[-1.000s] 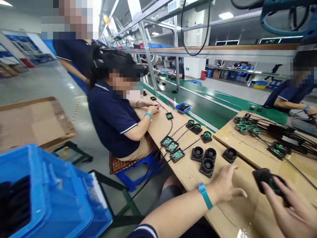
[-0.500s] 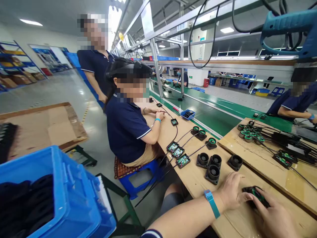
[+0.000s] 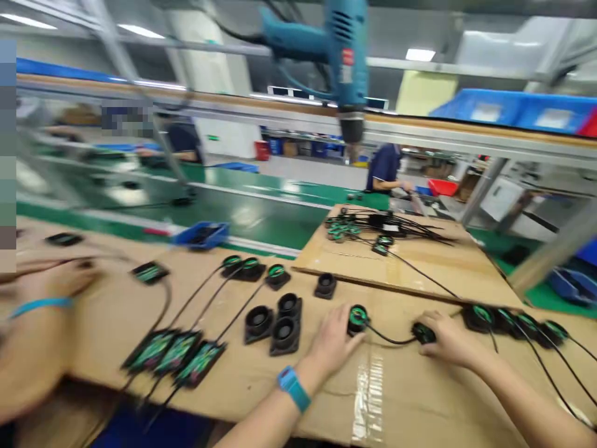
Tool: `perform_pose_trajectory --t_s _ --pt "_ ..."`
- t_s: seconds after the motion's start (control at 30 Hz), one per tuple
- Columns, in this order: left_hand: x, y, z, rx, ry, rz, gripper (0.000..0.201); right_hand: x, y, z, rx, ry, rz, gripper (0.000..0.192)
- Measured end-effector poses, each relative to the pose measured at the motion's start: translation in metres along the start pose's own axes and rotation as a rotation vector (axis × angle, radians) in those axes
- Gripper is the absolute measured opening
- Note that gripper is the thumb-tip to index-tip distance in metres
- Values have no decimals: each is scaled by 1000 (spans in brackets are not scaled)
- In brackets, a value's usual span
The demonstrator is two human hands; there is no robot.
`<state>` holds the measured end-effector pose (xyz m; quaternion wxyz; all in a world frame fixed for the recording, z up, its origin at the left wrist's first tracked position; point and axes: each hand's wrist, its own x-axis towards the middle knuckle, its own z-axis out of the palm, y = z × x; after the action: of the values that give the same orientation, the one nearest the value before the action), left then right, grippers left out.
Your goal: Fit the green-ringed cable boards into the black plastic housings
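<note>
Round black part with a green top [image 3: 358,317] sits on the cardboard-covered bench [image 3: 420,398], right at the fingertips of the left hand [image 3: 333,339]. That hand lies palm down with its fingers spread flat, the tips touching the near side of the part but not closed around it. A blue wristband [image 3: 293,387] circles the wrist behind it.

From the part a thin black wire [image 3: 389,339] curves away toward the right hand [image 3: 448,341], ending at a small green circuit board [image 3: 423,333]. The right hand rests over that board, fingers curled on it; whether they truly pinch it or only press down cannot be told through the blur.

Just beyond the left hand's thumb side stand three empty black housings [image 3: 275,322] in a cluster, with a fourth [image 3: 325,285] farther off. Past those lie three more boards [image 3: 175,354] on long wires leading to green-topped parts [image 3: 249,267]. Beyond the right hand's outer side runs a row of finished green-topped parts [image 3: 508,320].

Ahead of both hands is a raised sheet of cardboard [image 3: 420,264] with a tangle of wired parts [image 3: 368,225]. A blue power screwdriver [image 3: 342,56] hangs above. Far to the left hand's side, a co-worker's forearm [image 3: 32,317] rests on the bench, blurred.
</note>
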<state>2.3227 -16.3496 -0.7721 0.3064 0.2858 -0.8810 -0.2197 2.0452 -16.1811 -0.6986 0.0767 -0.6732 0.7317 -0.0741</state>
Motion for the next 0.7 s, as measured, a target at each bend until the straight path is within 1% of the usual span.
perform_pose_trajectory --t_s 0.1,0.17,0.2,0.3,0.33,0.4,0.47,0.53,0.57,0.63,0.7 --pt "13 -2 2 88 -74 15 54 -7 -25 -29 -142 -10 49 49" --pt "19 0 1 132 -131 15 43 -23 -49 -46 -193 -4 59 52" --pt "22 1 0 149 -153 14 40 -34 -62 -53 -188 -13 50 53" --pt "35 4 4 160 -192 31 43 -71 -94 -64 -43 -95 39 54" --pt "41 7 8 137 -208 58 43 -83 -100 -64 34 -139 73 52" --pt "54 18 20 59 -256 122 41 -103 -106 -58 180 -209 199 47" --pt "69 36 38 -42 -315 168 37 -120 -101 -46 256 -225 361 41" --pt "84 61 62 -142 -372 209 35 -137 -85 -29 243 -187 488 38" --pt "91 75 75 -183 -391 231 36 -145 -74 -20 214 -160 535 38" --pt "103 104 100 -234 -402 269 48 -161 -48 -1 137 -94 600 40" --pt "108 128 117 -244 -398 294 57 -178 -19 17 45 -1 652 46"
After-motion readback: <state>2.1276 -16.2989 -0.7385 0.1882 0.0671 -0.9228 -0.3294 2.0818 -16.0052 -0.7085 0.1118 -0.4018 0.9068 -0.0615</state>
